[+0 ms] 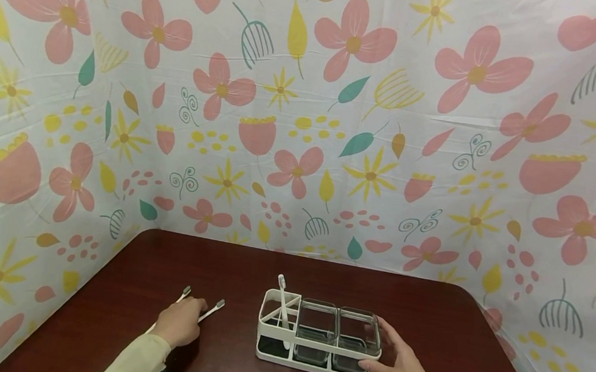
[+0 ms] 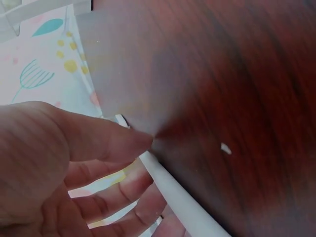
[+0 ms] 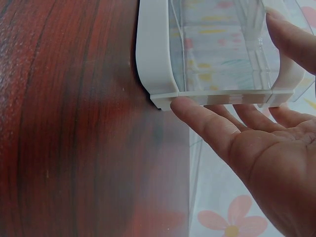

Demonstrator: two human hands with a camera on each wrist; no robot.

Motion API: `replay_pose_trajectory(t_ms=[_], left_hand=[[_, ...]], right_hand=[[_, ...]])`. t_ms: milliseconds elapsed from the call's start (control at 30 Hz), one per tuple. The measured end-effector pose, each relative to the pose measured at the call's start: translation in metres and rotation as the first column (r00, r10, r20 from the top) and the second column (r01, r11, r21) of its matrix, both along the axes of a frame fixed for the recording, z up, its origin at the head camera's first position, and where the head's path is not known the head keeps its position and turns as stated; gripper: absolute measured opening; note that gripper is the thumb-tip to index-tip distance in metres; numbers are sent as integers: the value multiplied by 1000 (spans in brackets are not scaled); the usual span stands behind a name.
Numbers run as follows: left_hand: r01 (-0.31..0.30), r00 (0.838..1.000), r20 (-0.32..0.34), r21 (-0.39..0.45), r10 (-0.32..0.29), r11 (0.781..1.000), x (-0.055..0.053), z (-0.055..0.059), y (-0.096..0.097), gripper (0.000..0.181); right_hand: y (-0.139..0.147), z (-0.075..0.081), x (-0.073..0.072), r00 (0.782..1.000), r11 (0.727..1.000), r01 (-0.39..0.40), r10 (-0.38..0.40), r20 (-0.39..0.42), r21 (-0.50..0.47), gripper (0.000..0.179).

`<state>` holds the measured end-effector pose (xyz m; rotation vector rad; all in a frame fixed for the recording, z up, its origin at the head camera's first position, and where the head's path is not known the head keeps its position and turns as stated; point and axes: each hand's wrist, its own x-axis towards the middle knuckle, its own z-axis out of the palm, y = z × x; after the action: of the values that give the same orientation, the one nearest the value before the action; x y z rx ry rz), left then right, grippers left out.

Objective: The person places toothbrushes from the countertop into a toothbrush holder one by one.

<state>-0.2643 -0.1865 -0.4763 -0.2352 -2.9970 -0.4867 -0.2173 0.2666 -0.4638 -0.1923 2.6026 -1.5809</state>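
Observation:
My left hand (image 1: 178,322) pinches a white toothbrush handle (image 2: 175,190) between thumb and fingers, low over the brown table. Two toothbrush heads show beside this hand in the head view, one past its far left side and one toothbrush (image 1: 212,310) to its right; which one is pinched I cannot tell. A white toothbrush holder (image 1: 317,344) stands to the right. Its left section has a toothbrush (image 1: 284,307) leaning upright in it. Two clear cups (image 1: 317,323) sit in its other sections. At the holder's right end, my right hand (image 1: 399,366) grips the frame, thumb in front, fingers behind.
The dark brown table (image 1: 239,269) has rounded far corners. A flower-patterned cloth (image 1: 303,122) hangs behind it and along the left and right sides. A small pale speck (image 2: 225,148) shows on the wood in the left wrist view.

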Motion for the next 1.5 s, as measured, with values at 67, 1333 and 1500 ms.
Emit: replay_pose_trajectory(t_ms=[67, 1333, 1500], left_hand=[[2, 1000, 0, -12, -2, 1000, -1, -1, 1, 31], [120, 992, -53, 98, -115, 988, -3, 14, 1, 23], [129, 990, -76, 121, -121, 984, -1, 21, 6, 23]], right_hand=[[0, 0, 0, 1000, 1000, 1, -1, 0, 1, 93], [2, 0, 1, 999, 1000, -29, 29, 17, 3, 91], [2, 0, 1, 999, 1000, -30, 30, 22, 7, 91]])
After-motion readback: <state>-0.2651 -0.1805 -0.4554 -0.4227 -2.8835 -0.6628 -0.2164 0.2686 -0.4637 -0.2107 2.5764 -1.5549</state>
